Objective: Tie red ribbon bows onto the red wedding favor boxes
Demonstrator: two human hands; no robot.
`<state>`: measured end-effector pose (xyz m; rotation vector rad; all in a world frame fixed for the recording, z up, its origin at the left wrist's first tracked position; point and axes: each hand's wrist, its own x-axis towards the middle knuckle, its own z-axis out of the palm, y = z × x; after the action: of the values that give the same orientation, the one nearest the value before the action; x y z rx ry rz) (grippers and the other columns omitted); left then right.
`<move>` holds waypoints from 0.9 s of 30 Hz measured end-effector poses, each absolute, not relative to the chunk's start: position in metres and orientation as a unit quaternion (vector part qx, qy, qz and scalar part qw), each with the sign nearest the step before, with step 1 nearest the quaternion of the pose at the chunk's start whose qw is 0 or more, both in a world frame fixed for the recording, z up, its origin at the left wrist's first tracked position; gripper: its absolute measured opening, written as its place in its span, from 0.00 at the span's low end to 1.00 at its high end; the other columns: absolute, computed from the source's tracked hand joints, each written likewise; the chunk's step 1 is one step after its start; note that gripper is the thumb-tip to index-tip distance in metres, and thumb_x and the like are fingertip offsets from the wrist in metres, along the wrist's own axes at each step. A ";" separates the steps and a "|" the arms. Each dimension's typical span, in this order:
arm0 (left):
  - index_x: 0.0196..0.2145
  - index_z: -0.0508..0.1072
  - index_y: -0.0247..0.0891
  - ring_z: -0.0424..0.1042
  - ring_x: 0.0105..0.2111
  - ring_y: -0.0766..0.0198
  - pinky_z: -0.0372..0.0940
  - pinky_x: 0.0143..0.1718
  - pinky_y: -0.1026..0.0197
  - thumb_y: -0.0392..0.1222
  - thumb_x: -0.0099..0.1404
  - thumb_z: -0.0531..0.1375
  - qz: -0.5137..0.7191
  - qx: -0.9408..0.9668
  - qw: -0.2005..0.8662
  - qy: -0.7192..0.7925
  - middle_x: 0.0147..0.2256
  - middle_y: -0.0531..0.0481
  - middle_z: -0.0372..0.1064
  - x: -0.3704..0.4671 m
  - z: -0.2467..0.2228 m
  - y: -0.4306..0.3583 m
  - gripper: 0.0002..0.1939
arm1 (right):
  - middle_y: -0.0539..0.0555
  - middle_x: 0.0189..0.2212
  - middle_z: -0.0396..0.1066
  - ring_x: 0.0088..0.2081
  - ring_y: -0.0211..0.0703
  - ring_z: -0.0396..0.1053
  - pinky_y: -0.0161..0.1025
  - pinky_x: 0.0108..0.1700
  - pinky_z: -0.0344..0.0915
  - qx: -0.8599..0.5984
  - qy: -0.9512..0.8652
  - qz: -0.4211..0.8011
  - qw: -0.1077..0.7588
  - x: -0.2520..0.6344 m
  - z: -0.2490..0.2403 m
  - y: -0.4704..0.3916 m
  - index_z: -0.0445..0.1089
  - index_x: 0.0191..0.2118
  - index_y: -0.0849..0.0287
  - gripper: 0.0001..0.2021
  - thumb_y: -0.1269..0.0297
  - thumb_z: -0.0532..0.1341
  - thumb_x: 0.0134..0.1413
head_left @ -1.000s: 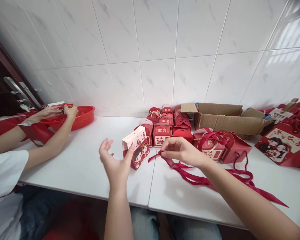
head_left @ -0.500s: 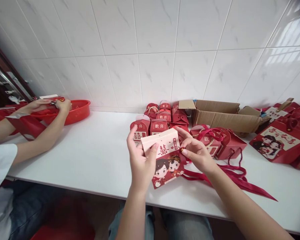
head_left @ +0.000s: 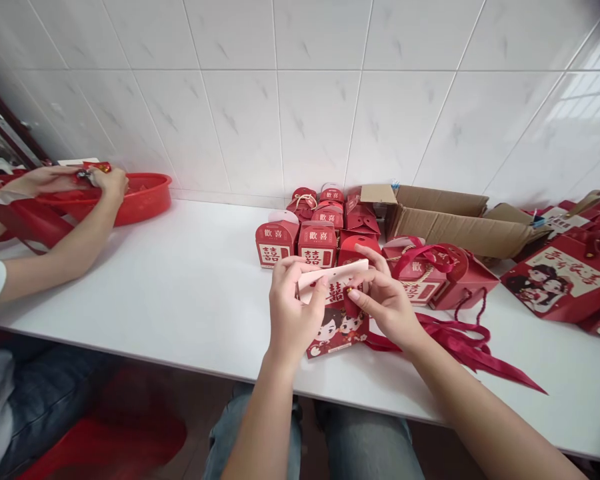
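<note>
Reaching in, forearms: two, bare, converging above jeans-clad legs [head_left: 370,440] and the near table edge.
Left hand [head_left: 296,307]: closed about the small box's upper left, thumb on the printed front, fingers bent behind the top edge; a second ago its fingers stood spread wide.
Right hand [head_left: 386,303]: thumb and forefinger pinching a ribbon end before the front's upper right, remaining fingers arched above; a second ago this pinch was apart from the card, half a second ago at its right edge.
Small box [head_left: 337,327]: one, red and cream, cartoon couple on the front; between both hands, over the tabletop's near part; a second ago turned aslant, now facing the wearer. Base contact with the table: cannot be told.
Dark red ribbon [head_left: 473,350]: loose folds, trailing right to a pointed tail.
Tabletop [head_left: 205,280]: white, smooth, running the full width.
Bow-tied box [head_left: 420,290]: one, red, beyond the right hand.
Co-worker's hands [head_left: 111,183]: at far left, fingering small shiny pieces over a red basin [head_left: 150,200].
Picture box [head_left: 560,277]: large, red, far right.
Arch-topped boxes [head_left: 277,243]: red, clustered in rows beyond the small box.
Carton [head_left: 440,230]: brown cardboard, flaps open, near the wall.
Wall [head_left: 240,100]: pale, grey-veined tiles; window glare at upper right.
</note>
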<state>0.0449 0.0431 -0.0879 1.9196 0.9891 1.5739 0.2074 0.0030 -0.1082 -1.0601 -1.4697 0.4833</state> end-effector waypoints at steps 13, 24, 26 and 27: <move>0.30 0.70 0.39 0.69 0.25 0.66 0.62 0.27 0.67 0.43 0.63 0.60 0.522 0.692 0.374 0.329 0.25 0.54 0.70 0.044 -0.088 0.034 0.07 | 0.57 0.56 0.60 0.58 0.51 0.60 0.49 0.56 0.63 -0.446 -0.654 0.099 0.603 0.202 -0.104 -0.003 0.73 0.32 0.55 0.01 0.66 0.63 0.54; 0.31 0.71 0.39 0.71 0.27 0.65 0.62 0.27 0.67 0.43 0.63 0.60 0.523 0.696 0.369 0.326 0.26 0.54 0.72 0.045 -0.091 0.033 0.06 | 0.58 0.52 0.63 0.56 0.51 0.63 0.49 0.54 0.64 -0.425 -0.669 0.063 0.606 0.200 -0.102 -0.005 0.73 0.34 0.55 0.03 0.70 0.63 0.54; 0.31 0.71 0.39 0.71 0.27 0.65 0.62 0.27 0.67 0.43 0.63 0.60 0.522 0.697 0.365 0.329 0.26 0.54 0.72 0.044 -0.091 0.033 0.06 | 0.58 0.51 0.64 0.55 0.51 0.63 0.50 0.53 0.65 -0.429 -0.668 0.059 0.605 0.200 -0.102 -0.005 0.73 0.34 0.55 0.02 0.69 0.63 0.54; 0.31 0.71 0.39 0.71 0.26 0.65 0.62 0.27 0.67 0.43 0.63 0.60 0.522 0.698 0.364 0.330 0.26 0.54 0.72 0.044 -0.091 0.033 0.06 | 0.58 0.51 0.64 0.55 0.51 0.64 0.50 0.53 0.65 -0.431 -0.667 0.057 0.605 0.200 -0.102 -0.005 0.73 0.33 0.56 0.02 0.69 0.63 0.54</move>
<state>0.0440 0.0334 -0.0905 1.7958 0.8483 1.3427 0.1999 -0.0050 -0.1023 -0.9980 -1.5440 0.1310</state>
